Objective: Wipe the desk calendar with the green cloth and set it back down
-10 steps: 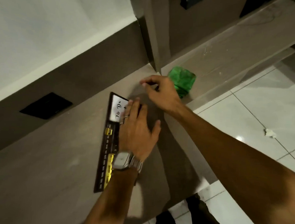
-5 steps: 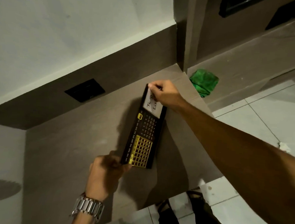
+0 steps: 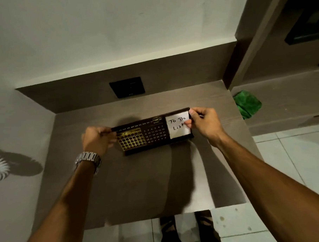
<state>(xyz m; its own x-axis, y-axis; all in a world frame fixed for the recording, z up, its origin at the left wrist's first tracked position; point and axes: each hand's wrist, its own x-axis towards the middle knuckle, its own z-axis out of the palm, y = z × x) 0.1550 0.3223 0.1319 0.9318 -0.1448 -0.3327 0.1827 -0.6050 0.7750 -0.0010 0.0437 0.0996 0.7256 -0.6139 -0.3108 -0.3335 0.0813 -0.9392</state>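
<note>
The calendar (image 3: 152, 133) is gripped at both ends over the desk (image 3: 134, 183), the left hand (image 3: 96, 141) clamped on its left end and the right hand (image 3: 203, 123) pinched on its right edge beside the note (image 3: 177, 127). The cloth (image 3: 247, 103) is seen lying beyond the right hand, well apart.

Dim, soft shadows (wide-angle edge distortion)

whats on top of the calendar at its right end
A white note handwritten "To Do List" sits on the face of the desk calendar at that end. The right hand grips that edge, its fingers covering the note's right margin and the calendar's end.
</note>
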